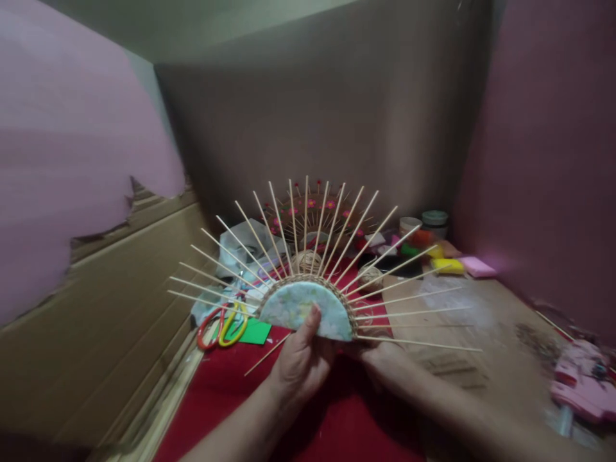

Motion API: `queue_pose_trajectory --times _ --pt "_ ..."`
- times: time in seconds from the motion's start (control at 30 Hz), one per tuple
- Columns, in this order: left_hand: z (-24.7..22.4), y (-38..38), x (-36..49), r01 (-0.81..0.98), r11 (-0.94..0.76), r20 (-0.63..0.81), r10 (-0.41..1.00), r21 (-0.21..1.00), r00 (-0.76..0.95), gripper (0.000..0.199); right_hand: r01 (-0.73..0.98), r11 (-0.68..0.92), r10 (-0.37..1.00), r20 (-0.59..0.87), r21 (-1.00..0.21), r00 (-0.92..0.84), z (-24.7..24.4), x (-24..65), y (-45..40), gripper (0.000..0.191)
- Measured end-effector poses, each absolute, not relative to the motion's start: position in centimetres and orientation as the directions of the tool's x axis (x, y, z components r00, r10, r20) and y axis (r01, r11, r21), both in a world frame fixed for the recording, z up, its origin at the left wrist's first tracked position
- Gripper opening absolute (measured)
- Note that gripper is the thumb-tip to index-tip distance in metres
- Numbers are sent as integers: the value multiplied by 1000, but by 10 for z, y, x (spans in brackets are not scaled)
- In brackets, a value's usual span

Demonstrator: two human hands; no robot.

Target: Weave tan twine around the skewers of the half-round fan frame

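Note:
A half-round piece [289, 308] with a pale floral face and a woven twine rim is held upright at the centre, thin wooden sticks fanning out from its curved edge. My left hand [303, 359] grips its flat lower edge, thumb across the front and fingers behind. My right hand [380, 359] is at the lower right corner, under the lowest stick; its fingers are hidden behind the piece. Beyond stands a similar fan [312, 204] with pink flowers and red tips. Balls of twine [307, 262] lie between the two.
Red and yellow-handled scissors [233, 324] and a green card [257, 331] lie at the left on a red cloth [226, 385]. Yellow [447, 265] and pink packets [478, 266] and tubs [434, 221] stand back right. A pink glue gun [584, 385] is far right.

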State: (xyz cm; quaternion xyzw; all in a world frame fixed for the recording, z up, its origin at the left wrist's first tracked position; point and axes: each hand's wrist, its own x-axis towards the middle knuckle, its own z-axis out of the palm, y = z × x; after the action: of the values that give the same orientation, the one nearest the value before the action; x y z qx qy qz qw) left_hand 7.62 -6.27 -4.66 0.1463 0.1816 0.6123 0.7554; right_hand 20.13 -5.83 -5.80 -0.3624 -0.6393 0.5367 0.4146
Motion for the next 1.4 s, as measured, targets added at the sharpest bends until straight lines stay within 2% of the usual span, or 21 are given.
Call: queue_pose_trajectory --times 0.37,0.5,0.67,0.83,0.9,1.03,1.13,1.27,1.4 --pt "-48 -64 79 -862 193 -99 981 469 165 15 -57 127 909 139 -990 -392 -70 199 -49 21" --pt "-49 -66 81 -863 169 -87 986 477 144 13 -71 120 906 138 -990 -400 -68 199 -51 23" --pt "-50 -68 84 -862 157 -57 987 482 148 13 20 103 930 89 -994 -356 -72 202 -52 24" --pt "-51 -68 84 -854 130 -10 989 503 145 15 209 -23 941 -92 -978 -327 -86 207 -51 27" --pt "-51 -68 84 -843 127 -2 989 522 148 16 215 -49 928 -124 -975 -352 -87 208 -52 30" --pt "-47 -67 82 -831 136 6 986 540 166 18 109 -93 904 -129 -990 -406 -80 213 -54 34" --pt "-43 -66 80 -853 137 -16 989 504 149 14 -58 -136 898 -98 -989 -429 -74 220 -48 36" --pt "-37 -66 78 -898 101 -50 995 428 87 7 -285 -242 855 -65 -927 -515 -70 233 -35 23" --pt "-33 -66 78 -893 121 -58 993 434 106 8 -348 -283 819 -36 -894 -572 -66 239 -32 14"
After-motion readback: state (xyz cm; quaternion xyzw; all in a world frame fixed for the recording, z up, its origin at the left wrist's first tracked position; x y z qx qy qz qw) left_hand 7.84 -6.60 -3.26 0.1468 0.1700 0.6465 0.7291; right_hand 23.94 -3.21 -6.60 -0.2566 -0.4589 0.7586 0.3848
